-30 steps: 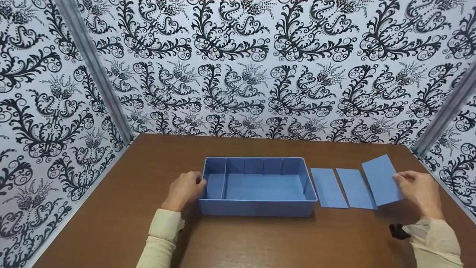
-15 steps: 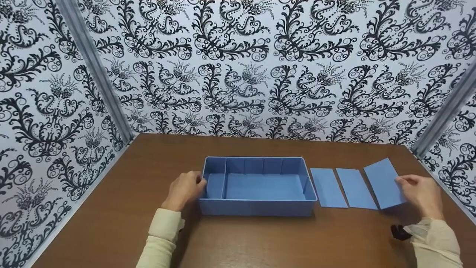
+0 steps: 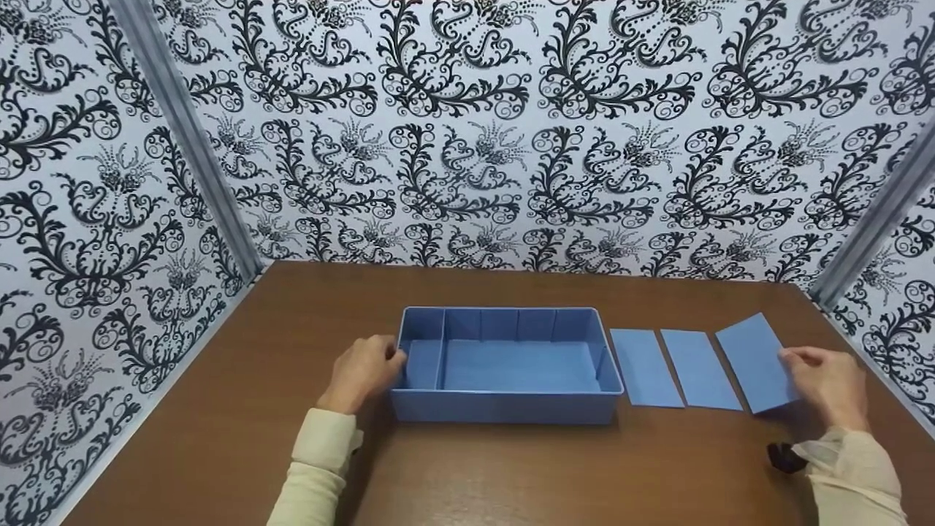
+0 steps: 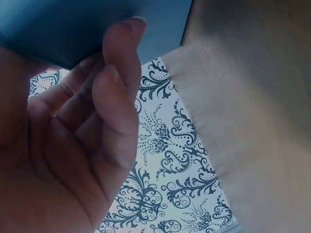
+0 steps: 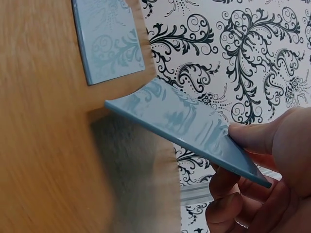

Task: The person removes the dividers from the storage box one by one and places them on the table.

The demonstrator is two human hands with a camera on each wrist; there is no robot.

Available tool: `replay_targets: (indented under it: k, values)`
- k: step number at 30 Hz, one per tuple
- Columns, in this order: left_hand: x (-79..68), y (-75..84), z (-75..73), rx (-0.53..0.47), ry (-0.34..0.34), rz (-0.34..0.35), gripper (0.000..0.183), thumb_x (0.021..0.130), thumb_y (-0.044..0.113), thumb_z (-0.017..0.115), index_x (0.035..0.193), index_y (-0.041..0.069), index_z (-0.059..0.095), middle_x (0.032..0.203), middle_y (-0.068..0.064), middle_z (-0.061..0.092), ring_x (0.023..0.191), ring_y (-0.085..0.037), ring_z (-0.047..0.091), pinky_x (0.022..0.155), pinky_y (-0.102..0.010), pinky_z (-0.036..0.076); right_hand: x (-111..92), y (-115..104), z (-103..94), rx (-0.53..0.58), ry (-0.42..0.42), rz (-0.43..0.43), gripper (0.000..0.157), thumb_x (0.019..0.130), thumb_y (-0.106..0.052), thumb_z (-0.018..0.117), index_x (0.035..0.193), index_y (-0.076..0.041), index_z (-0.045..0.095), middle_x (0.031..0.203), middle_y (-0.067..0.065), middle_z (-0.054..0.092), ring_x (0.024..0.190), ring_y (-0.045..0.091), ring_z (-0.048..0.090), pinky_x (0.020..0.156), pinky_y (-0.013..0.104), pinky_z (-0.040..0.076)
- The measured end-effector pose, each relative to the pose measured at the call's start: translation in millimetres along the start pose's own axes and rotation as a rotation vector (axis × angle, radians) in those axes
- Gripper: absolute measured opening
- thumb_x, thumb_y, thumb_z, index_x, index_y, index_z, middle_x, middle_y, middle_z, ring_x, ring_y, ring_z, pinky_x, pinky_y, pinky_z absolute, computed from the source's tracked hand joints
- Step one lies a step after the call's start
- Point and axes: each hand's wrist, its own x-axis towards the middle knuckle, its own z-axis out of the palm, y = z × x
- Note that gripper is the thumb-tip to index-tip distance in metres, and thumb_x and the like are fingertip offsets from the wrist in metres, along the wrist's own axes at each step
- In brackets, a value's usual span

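Observation:
A blue plastic drawer-type box [image 3: 504, 408] stands on the table, split by one upright divider [image 3: 440, 351] into a narrow left compartment and a wide right one. My left hand [image 3: 367, 369] grips the box's left wall; in the left wrist view its curled fingers [image 4: 119, 97] lie against the blue plastic. At the right, my right hand [image 3: 829, 380] pinches a loose divider plate [image 3: 757, 364] by its right edge. That plate is tilted, and the right wrist view has thumb above and fingers below the glossy plate [image 5: 175, 116], its held side raised off the table.
Two more divider plates, one nearer the box [image 3: 647, 367] and one in the middle [image 3: 701, 370], lie flat on the brown table [image 3: 467, 475]. Patterned walls [image 3: 467, 146] enclose the table at the back and both sides. A small black object [image 3: 787, 458] sits by the right wrist.
The right hand has lowered slightly, bringing the pinched divider plate down and a little to the right. The left hand and the box have stayed put.

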Motion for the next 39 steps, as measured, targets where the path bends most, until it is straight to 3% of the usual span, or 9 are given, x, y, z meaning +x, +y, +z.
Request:
replay_targets:
  k: [13, 27, 39]
  values:
    - [-2.0, 0.3, -0.2, 0.002, 0.012, 0.005, 0.017, 0.095, 0.022, 0.060, 0.091, 0.008, 0.068, 0.071, -0.004, 0.057, 0.064, -0.020, 0.055, 0.061, -0.036, 0.043, 3.8, 5.8, 10.5, 0.016, 0.026, 0.055, 0.043, 0.099, -0.030, 0.053, 0.123, 0.004, 0.063, 0.123, 0.034, 0.057, 0.111, 0.059, 0.050, 0.088, 0.060, 0.041]
    - [-1.4, 2.1, -0.9, -0.011, -0.012, -0.019, 0.017, 0.096, 0.022, 0.059, 0.092, 0.008, 0.068, 0.070, -0.004, 0.057, 0.063, -0.019, 0.055, 0.059, -0.034, 0.042, 6.2, 15.4, 13.5, 0.015, -0.009, 0.137, 0.044, 0.098, -0.029, 0.052, 0.118, 0.008, 0.064, 0.125, 0.037, 0.055, 0.110, 0.058, 0.049, 0.083, 0.054, 0.041]
    - [-1.8, 0.7, -0.9, 0.027, 0.028, 0.013, 0.016, 0.093, 0.020, 0.058, 0.087, 0.008, 0.067, 0.072, -0.005, 0.058, 0.065, -0.021, 0.054, 0.063, -0.038, 0.043, 6.7, 12.3, 9.1, 0.014, -0.021, 0.244, 0.052, 0.098, -0.040, 0.049, 0.119, 0.006, 0.063, 0.130, 0.038, 0.050, 0.115, 0.059, 0.045, 0.089, 0.058, 0.039]
